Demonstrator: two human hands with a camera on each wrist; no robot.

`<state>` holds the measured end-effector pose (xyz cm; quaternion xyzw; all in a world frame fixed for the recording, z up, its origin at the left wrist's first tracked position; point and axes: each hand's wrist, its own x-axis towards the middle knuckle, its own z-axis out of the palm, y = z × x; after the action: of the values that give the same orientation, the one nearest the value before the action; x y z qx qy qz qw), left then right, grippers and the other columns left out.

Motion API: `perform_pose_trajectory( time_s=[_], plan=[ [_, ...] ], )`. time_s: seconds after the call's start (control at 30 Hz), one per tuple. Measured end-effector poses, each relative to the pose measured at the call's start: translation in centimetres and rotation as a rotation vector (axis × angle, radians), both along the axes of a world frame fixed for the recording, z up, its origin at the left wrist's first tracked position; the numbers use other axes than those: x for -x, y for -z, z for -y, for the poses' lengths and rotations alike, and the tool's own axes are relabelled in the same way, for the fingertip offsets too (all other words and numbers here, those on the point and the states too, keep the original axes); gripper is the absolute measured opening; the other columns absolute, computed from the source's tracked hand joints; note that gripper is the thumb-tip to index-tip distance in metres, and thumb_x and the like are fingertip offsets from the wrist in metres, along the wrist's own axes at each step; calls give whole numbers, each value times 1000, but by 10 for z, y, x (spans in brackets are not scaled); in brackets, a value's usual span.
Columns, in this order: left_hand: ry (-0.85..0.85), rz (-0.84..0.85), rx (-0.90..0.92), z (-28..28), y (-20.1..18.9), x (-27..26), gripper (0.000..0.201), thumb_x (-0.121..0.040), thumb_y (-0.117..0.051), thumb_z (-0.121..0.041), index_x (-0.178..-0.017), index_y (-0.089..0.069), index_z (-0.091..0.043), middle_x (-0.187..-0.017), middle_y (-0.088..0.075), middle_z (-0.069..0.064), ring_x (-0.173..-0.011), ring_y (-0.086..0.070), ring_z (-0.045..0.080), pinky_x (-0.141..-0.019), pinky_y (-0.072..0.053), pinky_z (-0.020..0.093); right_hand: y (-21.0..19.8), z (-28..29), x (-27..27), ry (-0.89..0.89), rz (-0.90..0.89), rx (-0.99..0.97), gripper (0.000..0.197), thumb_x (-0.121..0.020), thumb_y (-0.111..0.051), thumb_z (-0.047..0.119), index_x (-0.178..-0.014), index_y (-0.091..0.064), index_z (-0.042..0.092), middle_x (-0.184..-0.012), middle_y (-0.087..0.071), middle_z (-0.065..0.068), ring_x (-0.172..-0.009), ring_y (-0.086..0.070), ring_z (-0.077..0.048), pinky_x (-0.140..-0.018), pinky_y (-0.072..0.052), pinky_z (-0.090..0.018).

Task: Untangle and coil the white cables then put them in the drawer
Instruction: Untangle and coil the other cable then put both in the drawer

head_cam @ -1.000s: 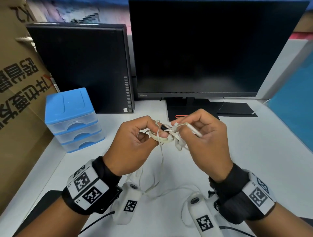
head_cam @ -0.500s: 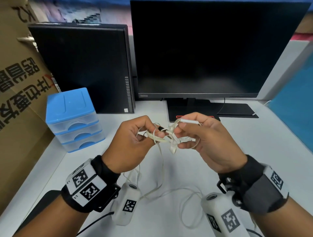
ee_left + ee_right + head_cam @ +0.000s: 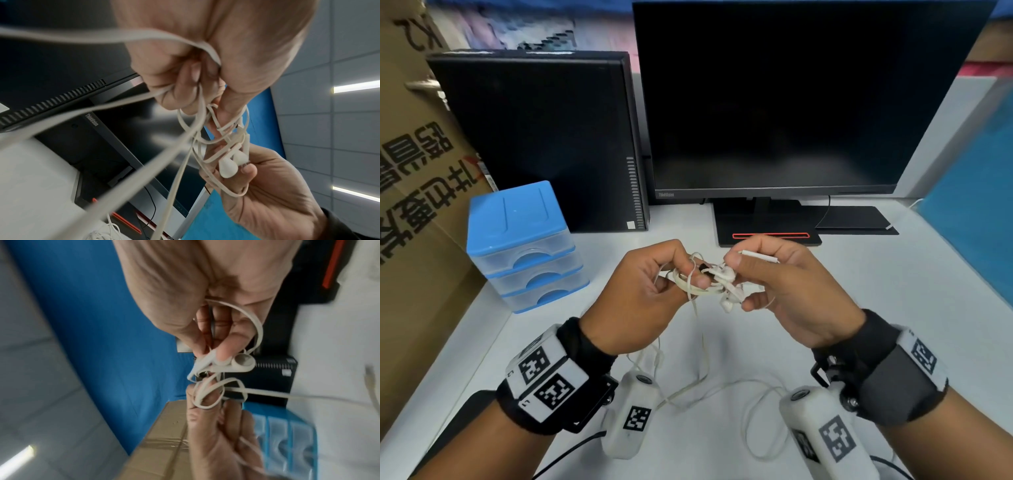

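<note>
A tangle of white cables (image 3: 717, 279) with earbuds (image 3: 232, 162) hangs between both hands above the white desk (image 3: 876, 291). My left hand (image 3: 650, 291) pinches loops of the tangle (image 3: 197, 104) between thumb and fingers. My right hand (image 3: 780, 284) pinches the knot with the earbuds (image 3: 238, 364), and a white plug end (image 3: 758, 256) sticks out over its fingers. Loose cable (image 3: 722, 387) trails down onto the desk between my wrists. The small drawer unit (image 3: 524, 246), blue-topped with clear drawers, stands at the left with all drawers closed.
A black monitor (image 3: 791, 102) on its stand (image 3: 767, 226) and a black computer case (image 3: 544, 137) stand behind the hands. A cardboard box (image 3: 410, 205) borders the desk on the left. A blue panel (image 3: 976, 212) rises at the right.
My right wrist has swung outward to the right while its fingers stay on the knot. The plug end now points right over the right hand. The left hand has barely moved.
</note>
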<state>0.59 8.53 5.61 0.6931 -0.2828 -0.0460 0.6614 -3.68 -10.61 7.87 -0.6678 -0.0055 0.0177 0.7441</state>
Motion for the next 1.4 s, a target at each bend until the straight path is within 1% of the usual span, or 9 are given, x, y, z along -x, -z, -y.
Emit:
perform_pose_trajectory(
  time_s=[0.13, 0.27, 0.43, 0.53, 0.7, 0.83, 1.0, 1.2, 1.4],
  plan=[
    [-16, -10, -43, -1, -2, 0, 11, -80, -74, -3, -77, -64, 0, -84, -72, 11, -81, -68, 30, -72, -57, 34, -1, 3, -2, -69, -93, -171, 12, -84, -65, 10, -95, -67, 13, -73, -66, -5, -64, -61, -15, -47, -46, -22],
    [-54, -99, -14, 4, -8, 4, 21, -84, -61, 17, -71, -59, 0, -64, -65, 1, -46, -55, -2, -49, -40, 5, 5, 2, -1, -53, 152, 246, 36, -87, -67, -3, -113, -67, 21, -95, -67, -7, -77, -62, -16, -56, -53, -28],
    [-173, -67, -110, 3, -4, 1, 20, -84, -62, 11, -77, -68, -7, -75, -68, 7, -65, -61, 6, -63, -48, 15, 12, -5, 1, -53, 404, 468, 31, -85, -75, 10, -112, -70, 24, -105, -72, 9, -99, -67, -15, -89, -53, -29],
    [-165, -89, -202, -1, -6, -1, 13, -86, -68, -2, -88, -74, -13, -89, -75, -1, -83, -68, 7, -76, -49, 19, 17, -3, -4, -16, 335, 488, 29, -94, -56, 9, -118, -65, 22, -109, -70, 7, -104, -64, -10, -88, -48, -23],
    [-261, 226, -490, -6, -22, 11, 21, -80, -75, -15, -91, -64, -29, -85, -63, -9, -46, -47, -5, -54, -36, 9, 18, -6, -1, -14, 230, 419, 48, -81, -61, 31, -129, -54, 30, -130, -58, 14, -124, -49, 3, -102, -39, -25],
    [-70, 138, -200, -9, -38, 18, 17, -84, -68, 1, -84, -60, -15, -74, -55, 0, -40, -36, 6, -45, -32, 14, 21, -19, 9, -310, 233, 504, 89, -73, -85, 36, -145, -32, 36, -138, -54, 13, -134, -44, 0, -112, -35, -26],
    [-81, 166, 23, -24, -56, 10, 15, -80, -69, 0, -81, -60, -12, -65, -51, 0, -43, -40, 0, -46, -35, 9, 27, -25, 9, -280, 186, 436, 10, -94, -65, 15, -100, -70, 9, -73, -72, 1, -74, -69, -18, -83, -55, -31],
    [-235, 160, 8, -52, -65, -10, 14, -75, -69, -9, -82, -58, -11, -64, -46, 3, -44, -46, -2, -51, -40, 7, -3, 1, 1, -2, 266, 196, 21, -86, -56, 16, -75, -73, 21, -49, -40, -4, -45, -36, -15, -44, -40, -24],
    [-251, 98, 90, -58, -66, -15, 13, -77, -68, -10, -85, -58, -8, -63, -57, -11, -44, -46, 0, -45, -34, 10, -23, 31, -2, 25, 280, 91, 17, -80, -73, 30, -74, -68, 15, -45, -35, 5, -44, -40, -16, -45, -42, -26]
  ],
)
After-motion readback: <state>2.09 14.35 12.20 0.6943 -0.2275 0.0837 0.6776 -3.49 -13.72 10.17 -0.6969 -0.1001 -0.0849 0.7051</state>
